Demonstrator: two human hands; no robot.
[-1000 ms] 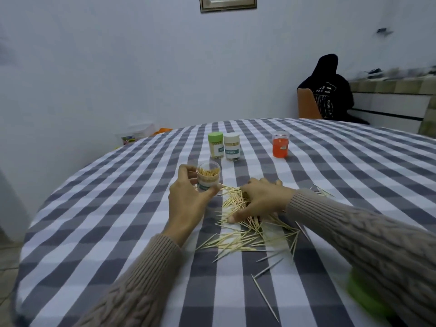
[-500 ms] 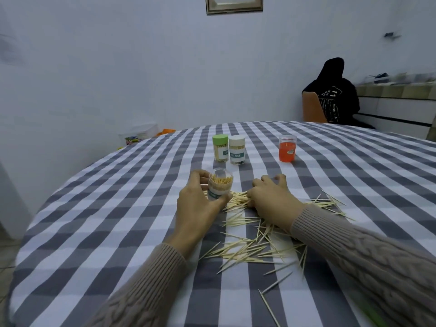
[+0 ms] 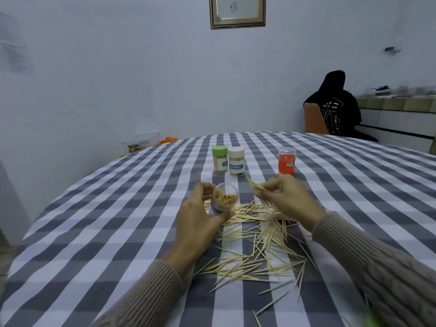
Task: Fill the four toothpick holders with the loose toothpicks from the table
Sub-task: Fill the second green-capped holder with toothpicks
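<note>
Two capped holders (image 3: 228,161) stand upper centre. The left hand (image 3: 195,223) grips an open, part-filled holder (image 3: 224,200); the right hand (image 3: 286,197) pinches toothpicks (image 3: 256,186). Many loose toothpicks (image 3: 257,246) remain; the orange holder (image 3: 287,160) waits.

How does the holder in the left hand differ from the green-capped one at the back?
The held holder has no cap and is tilted toward the right hand; the green-capped holder is closed and stands upright. The left hand grips the first; the other stands untouched on the table. Both are clear, labelled and hold toothpicks.
</note>
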